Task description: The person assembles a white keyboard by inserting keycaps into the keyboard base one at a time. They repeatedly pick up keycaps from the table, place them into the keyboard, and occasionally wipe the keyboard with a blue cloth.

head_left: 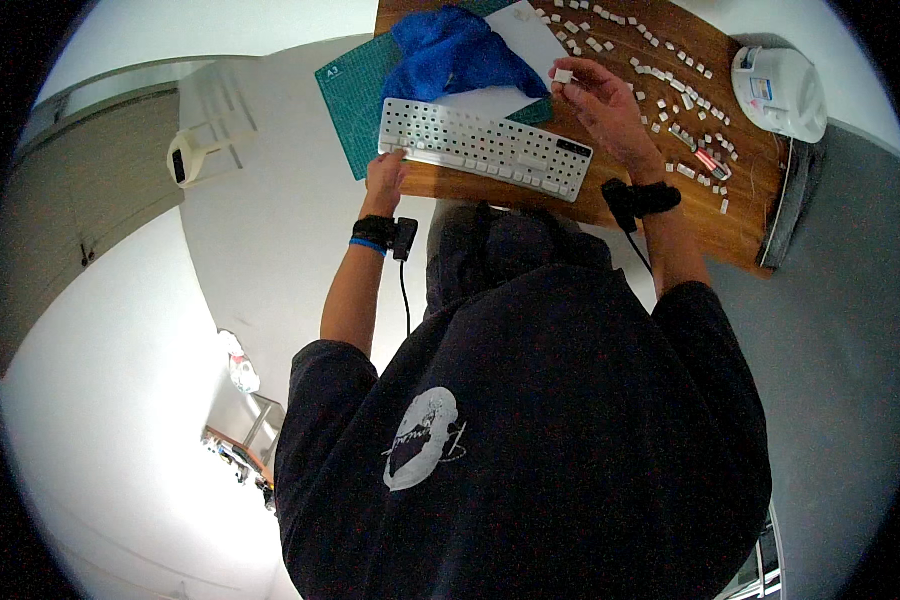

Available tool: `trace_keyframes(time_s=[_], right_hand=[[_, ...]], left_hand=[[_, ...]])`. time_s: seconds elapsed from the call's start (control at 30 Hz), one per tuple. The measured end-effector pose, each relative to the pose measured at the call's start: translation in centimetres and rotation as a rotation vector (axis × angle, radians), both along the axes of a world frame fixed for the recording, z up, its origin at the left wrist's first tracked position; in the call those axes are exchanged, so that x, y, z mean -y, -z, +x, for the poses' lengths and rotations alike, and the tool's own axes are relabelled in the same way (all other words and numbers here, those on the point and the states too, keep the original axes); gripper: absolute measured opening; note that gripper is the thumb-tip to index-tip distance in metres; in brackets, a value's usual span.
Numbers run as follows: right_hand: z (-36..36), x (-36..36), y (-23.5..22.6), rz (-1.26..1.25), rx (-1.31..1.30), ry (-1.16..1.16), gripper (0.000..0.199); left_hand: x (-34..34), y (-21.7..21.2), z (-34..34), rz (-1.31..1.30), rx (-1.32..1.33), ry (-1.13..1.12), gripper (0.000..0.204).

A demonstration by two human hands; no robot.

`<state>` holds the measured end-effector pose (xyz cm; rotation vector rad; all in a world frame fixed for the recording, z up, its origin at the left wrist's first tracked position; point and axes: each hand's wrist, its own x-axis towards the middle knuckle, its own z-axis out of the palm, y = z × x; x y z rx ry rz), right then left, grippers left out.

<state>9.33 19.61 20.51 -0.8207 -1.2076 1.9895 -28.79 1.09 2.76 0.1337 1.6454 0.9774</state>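
Note:
A white keyboard [490, 150] lies near the table's front edge. Most of its key positions are bare, showing dark switch spots, while white keycaps line its near rows. My left hand [384, 182] is closed at the keyboard's near left corner, its fingertips on the edge there. Raised past the keyboard's far right end, my right hand [610, 112] pinches a single white keycap [563, 76] between thumb and fingers. Many loose white keycaps [682, 88] lie spread in rows on the wooden table to the right of that hand.
Beyond the keyboard, a blue cloth [460, 55] lies over a green cutting mat [345, 110] and a white sheet [530, 35]. A red-and-white small object [712, 164] lies among the keycaps on the wooden table [690, 215]. A white bucket [782, 92] stands at the table's right edge.

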Motion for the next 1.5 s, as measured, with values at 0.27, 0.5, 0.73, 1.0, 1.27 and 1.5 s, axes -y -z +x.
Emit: trace_keyframes(time_s=[0.27, 0.5, 0.73, 1.0, 1.27, 1.5], right_hand=[[-0.1, -0.5, 0.4, -0.016, -0.057, -0.019, 0.035], [0.0, -0.9, 0.3, 0.128, 0.057, -0.011, 0.027], [0.4, -1.3, 1.6, 0.154, 0.114, 0.042, 0.033], [-2.7, -1.0, 6.2, 0.476, 0.602, 0.057, 0.031], [-11.8, -1.6, 10.1, 0.690, 0.645, 0.129, 0.028], [-13.2, -2.0, 8.4, 0.716, 0.624, 0.080, 0.025]], left_hand=[[-6.9, -1.8, 4.1, 0.355, -1.022, 0.377, 0.069], [-16.9, -4.0, 10.0, 0.606, -1.338, 0.750, 0.084], [-19.3, -2.0, 9.6, 0.203, -1.380, 0.993, 0.066], [-19.6, -6.2, 6.1, 0.537, -1.230, 0.955, 0.035], [-16.9, -12.4, 6.6, 0.644, -1.173, 1.046, 0.029], [-15.9, -12.3, 6.3, 0.652, -1.334, 1.032, 0.028]])
